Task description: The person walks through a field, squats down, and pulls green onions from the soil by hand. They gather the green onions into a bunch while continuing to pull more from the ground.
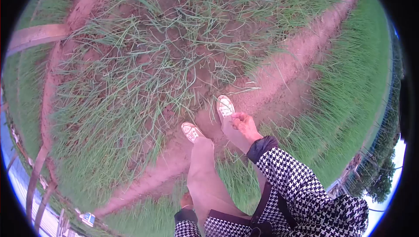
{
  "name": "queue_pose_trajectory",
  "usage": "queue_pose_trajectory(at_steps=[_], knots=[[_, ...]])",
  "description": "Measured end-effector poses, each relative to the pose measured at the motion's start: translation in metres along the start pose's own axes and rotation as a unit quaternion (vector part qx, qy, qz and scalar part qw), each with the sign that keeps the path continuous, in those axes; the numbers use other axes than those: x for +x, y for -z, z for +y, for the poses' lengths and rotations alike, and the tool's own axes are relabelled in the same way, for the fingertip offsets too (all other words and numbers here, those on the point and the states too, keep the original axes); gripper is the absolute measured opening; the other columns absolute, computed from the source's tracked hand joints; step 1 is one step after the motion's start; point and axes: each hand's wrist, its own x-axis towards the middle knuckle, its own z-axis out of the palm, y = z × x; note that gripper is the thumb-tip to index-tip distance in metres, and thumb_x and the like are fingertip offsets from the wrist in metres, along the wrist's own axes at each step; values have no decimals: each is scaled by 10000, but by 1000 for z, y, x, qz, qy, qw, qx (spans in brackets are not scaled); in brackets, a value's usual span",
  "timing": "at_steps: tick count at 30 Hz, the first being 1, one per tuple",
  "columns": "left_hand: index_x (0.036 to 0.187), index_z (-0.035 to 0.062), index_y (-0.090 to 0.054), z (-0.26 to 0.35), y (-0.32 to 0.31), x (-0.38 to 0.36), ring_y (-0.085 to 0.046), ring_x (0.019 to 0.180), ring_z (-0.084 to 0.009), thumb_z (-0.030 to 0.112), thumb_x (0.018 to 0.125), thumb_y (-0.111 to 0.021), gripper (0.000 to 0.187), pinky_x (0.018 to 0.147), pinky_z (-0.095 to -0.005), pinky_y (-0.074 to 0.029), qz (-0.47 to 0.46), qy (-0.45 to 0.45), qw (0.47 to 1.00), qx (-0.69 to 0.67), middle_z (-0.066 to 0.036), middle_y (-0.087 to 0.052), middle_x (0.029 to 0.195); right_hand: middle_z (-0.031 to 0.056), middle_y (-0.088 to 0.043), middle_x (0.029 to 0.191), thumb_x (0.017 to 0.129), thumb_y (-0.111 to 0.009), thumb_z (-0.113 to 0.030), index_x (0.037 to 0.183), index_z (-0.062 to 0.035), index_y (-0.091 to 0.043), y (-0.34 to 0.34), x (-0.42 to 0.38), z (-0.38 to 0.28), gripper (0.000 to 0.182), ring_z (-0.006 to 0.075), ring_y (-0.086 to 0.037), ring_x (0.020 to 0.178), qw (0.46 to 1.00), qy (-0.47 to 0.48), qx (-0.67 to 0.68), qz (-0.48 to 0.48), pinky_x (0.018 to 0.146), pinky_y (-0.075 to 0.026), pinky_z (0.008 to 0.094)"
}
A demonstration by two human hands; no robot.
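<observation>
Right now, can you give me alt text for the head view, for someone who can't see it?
Fisheye view straight down at a person standing in a dirt furrow between beds of thin green plants, wearing white shoes. The right hand, in a houndstooth sleeve, hangs loosely curled and apparently empty; the left hand is mostly hidden behind the leg.

Thin green seedlings (pixel 144 75) stand scattered, leaning, in reddish soil (pixel 279 75); sparse tufts.

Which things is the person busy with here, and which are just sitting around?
Busy with:
- right hand, fingers curled loosely, out over the dirt path
- left hand, mostly hidden beside the leg
- thin green plants in the bed ahead

Just around:
- white shoes
- wooden plank
- fence posts
- trees
</observation>
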Motion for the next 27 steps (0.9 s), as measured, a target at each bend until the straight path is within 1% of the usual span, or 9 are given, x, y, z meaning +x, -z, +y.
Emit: queue_pose_trajectory(at_steps=[2, 3, 4, 5, 11, 14, 18, 21, 27], knots=[[942, 16, -627, -25, 6, 130, -613, 715, -154, 243, 833, -569, 258, 652, -300, -492, -36, 53, 914, -401, -81, -656, 821, 44, -573, 873, 820, -571, -94, 1048, 0, -521, -26, 68, 22, 251, 101, -539, 768, 999, 36, -11, -28, 709, -450, 236], [947, 19, -623, -21, 7, 173, -608, 712, -142, 200, 828, -580, 220, 644, -291, -492, -52, 31, 915, -400, -76, -652, 821, 48, -577, 886, 827, -572, -100, 1047, 0, -524, -44, 98, 36, 247, 105, -543, 782, 997, 57, -14, -40, 726, -454, 242], [952, 23, -618, -6, 7, 217, -603, 709, -131, 156, 823, -591, 188, 636, -282, -492, -48, -69, 987, -139, -70, -647, 822, 39, -569, 879, 822, -570, -98, 1030, 1, -532, -65, 124, 44, 233, 100, -534, 779, 996, 79, -30, -38, 721, -448, 240], [957, 26, -614, 3, 8, 264, -599, 706, -120, 113, 818, -602, 165, 628, -273, -493, 0, -162, 985, 54, -65, -643, 823, 30, -561, 872, 817, -567, -96, 1012, 1, -540, -87, 146, 50, 220, 94, -524, 776, 993, 102, -46, -36, 715, -443, 238], [958, 31, -609, 5, 15, 549, -571, 632, -83, 83, 808, -606, 159, 585, -255, -479, 97, -224, 968, -64, -39, -622, 763, 10, -541, 806, 840, -568, -118, 957, 5, -556, -210, 264, 96, 170, 71, -502, 757, 961, 227, -87, -133, 690, -434, 232], [960, 22, -600, 28, 4, 649, -610, 658, -119, 64, 795, -590, 170, 615, -274, -487, 114, -288, 951, 4, -74, -643, 769, 70, -568, 744, 822, -551, -101, 878, 7, -572, -252, 332, 130, 123, 149, -569, 708, 867, 250, -385, -197, 665, -465, 290], [977, 16, -580, 77, 7, 733, -632, 721, -216, 65, 800, -572, 183, 661, -331, -493, 106, -397, 902, 132, -109, -639, 828, 206, -594, 780, 746, -508, -72, 770, 18, -569, -302, 466, 223, 111, 390, -583, 772, 647, 354, -639, -220, 696, -470, 440], [1030, 33, -558, 103, 29, 803, -608, 828, -282, 84, 785, -587, 252, 709, -379, -487, 130, -446, 854, 235, -126, -607, 955, 217, -585, 742, 734, -518, -69, 745, 26, -560, -320, 559, 299, 105, 380, -594, 757, 533, 391, -705, -257, 680, -480, 436], [1180, 65, -480, 136, 71, 887, -457, 1069, -403, 111, 756, -616, 447, 873, -461, -410, 252, -486, 760, 350, -206, -456, 1210, 200, -563, 764, 764, -529, -79, 827, 9, -520, -382, 605, 323, 109, 386, -571, 727, 455, 344, -760, -311, 639, -455, 463]])
